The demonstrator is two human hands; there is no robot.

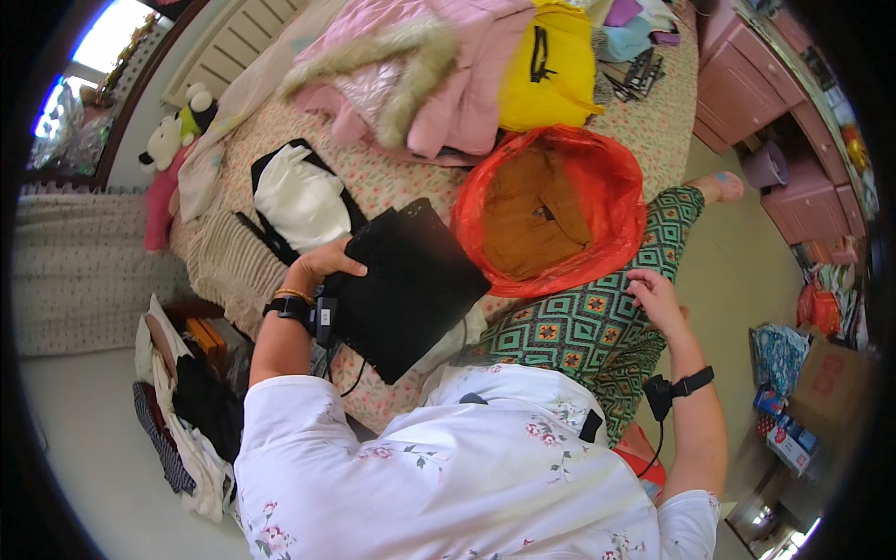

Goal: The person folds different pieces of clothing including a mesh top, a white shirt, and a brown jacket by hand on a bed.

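My left hand [332, 260] grips the edge of a folded black garment [413, 294], thumb on top and the other fingers hidden beneath. The garment hangs flat in front of my body, over the bed's edge. To its right, a red plastic bag [619, 182] stands with its mouth wide, and a folded brown garment [535, 210] lies inside. My right hand [654, 297] is above my patterned trousers, just below the bag's right side. Its fingers are loosely curled and apart, holding nothing. Beyond my left hand, a white cloth item [301, 196] rests on black fabric.
A pink coat [462, 77] with fur trim and a yellow garment [549, 70] cover the bed's far part. A cream knit [234, 262] lies at left, beside a plush toy [171, 150]. Black clips [637, 73] sit far right. Pink cabinets [749, 77] and a cardboard box [833, 378] stand at right.
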